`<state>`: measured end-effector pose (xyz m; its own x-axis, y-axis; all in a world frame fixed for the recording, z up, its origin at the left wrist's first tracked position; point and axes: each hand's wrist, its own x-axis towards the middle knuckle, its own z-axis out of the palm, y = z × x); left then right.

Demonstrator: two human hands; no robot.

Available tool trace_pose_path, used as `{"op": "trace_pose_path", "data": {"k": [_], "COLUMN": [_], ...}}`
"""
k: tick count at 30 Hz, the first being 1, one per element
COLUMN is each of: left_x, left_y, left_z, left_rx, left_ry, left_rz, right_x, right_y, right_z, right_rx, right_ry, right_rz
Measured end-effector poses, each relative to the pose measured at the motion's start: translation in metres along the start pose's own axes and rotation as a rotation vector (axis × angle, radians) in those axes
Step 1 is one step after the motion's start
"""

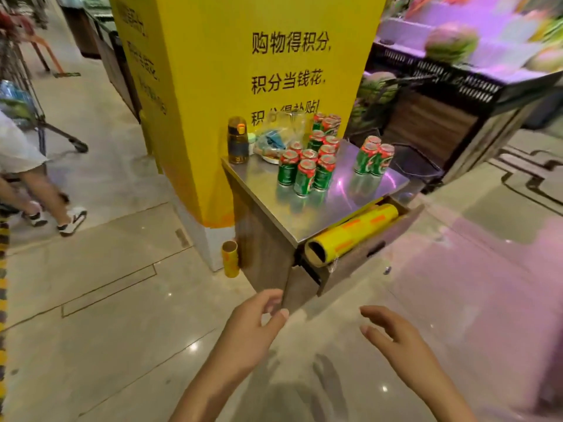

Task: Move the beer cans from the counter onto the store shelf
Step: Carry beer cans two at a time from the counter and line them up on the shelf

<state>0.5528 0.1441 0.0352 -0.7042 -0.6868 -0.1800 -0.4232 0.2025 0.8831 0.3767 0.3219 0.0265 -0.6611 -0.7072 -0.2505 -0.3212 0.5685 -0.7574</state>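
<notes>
The beer cans are all sitting on the steel-topped bench that is standing against the yellow pillar. Most are clustered in a tight group toward the pillar side of the bench top, with a few more stacked behind them right against the pillar, and a smaller set of cans is standing apart near the bench edge farthest from the pillar. No store shelf for them is showing in this view, so how many cans have already been moved cannot be told. Judging by the number still waiting on the bench, most of the job seems to be lying ahead.

Both hands are reaching forward and low, well short of the bench and over the tiled floor. The left hand is hanging open with its fingers loosely curved and the thumb out, holding nothing. The right hand is likewise open, fingers relaxed and slightly spread, palm facing inward, also empty. They are looking poised for an approach to the nearest cans.

Also on the bench, close to the pillar, a dark bottle and a clear plastic bag are resting, and a yellow roll is lying in the open drawer under the bench top.
</notes>
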Motion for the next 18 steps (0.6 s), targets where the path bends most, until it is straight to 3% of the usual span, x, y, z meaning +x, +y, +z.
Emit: {"op": "trace_pose_path", "data": {"k": [5,13,18], "left_x": [0.056,0.182,0.258], "left_y": [0.009,0.029,0.047], "left_z": [0.017,0.02,0.041], "left_rx": [0.013,-0.047,0.001], "left_ry": [-0.039,0.052,0.039], "left_rz": [-0.028,-0.07,-0.069], "right_x": [0.055,0.186,0.257], "right_y": [-0.003,-0.033,-0.014], "right_z": [-0.026,-0.07,-0.092], "right_rx": [0.021,-0.008,0.034], "right_ry": [-0.017,-0.069,-0.034], "right_rz": [-0.032,-0.157,-0.161]}}
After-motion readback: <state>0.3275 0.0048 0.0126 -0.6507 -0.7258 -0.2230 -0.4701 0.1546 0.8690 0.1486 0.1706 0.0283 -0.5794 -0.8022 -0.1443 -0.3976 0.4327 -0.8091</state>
